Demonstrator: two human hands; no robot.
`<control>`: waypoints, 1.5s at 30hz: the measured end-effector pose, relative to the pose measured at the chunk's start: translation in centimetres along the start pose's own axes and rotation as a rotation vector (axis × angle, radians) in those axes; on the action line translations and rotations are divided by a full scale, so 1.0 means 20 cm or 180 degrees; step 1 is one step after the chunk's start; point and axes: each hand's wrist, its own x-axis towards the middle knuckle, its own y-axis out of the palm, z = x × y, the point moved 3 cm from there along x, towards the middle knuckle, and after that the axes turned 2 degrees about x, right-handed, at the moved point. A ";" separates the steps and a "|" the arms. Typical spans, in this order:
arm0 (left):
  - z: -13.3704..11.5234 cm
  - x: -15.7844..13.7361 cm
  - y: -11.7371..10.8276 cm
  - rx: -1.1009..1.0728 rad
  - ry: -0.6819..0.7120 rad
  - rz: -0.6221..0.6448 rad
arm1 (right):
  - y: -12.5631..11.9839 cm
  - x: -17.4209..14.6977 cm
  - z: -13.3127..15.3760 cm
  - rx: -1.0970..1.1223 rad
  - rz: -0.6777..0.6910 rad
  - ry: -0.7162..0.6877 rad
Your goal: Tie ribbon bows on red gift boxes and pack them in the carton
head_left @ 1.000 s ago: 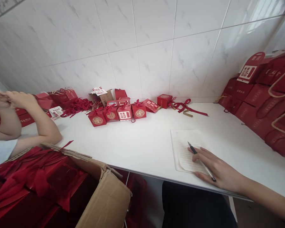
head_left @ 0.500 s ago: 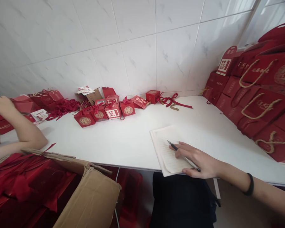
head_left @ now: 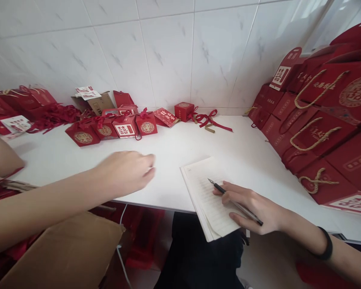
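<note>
1. Notes seem to be the step in hand: the right hand is holding a pen above a notebook, probably pausing between strokes, since the grip is looking too loose for writing.
2. The right hand is lying palm down over the notebook's right side, its fingers loosely spread and bent, with the pen resting slantwise between the index finger and thumb.
3. The left hand is hanging over the worktop, well apart from the notebook on its left. Its fingers are curling towards the thumb; blur is hiding whether it is gripping anything, and no object is showing there.
4. Writing more would be calling for a firmer pinch near the nib, a steeper pen and the left hand steadying the page.
5. The pen's nib is pointing away from the right hand, leftward and towards the wall; its long axis is running back across that hand, and its rear end is sitting near the wrist side.
6. The notebook is lying between the hands, nearer the right one, its long axis leaning leftward as it is running wallward. Its near end is jutting past the worktop's edge.
</note>
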 end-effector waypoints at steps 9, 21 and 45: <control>-0.28 0.87 0.48 -0.0364 0.1127 0.0825 | -0.06 -0.08 -0.06 -0.0063 0.0033 0.0117; -0.21 0.87 0.53 -0.0912 0.1341 0.1114 | -0.20 0.30 -0.23 0.2567 -0.1754 0.0829; -0.20 0.82 0.50 -0.0605 0.1354 0.1477 | -0.06 0.40 -0.35 0.1731 -0.1872 0.1834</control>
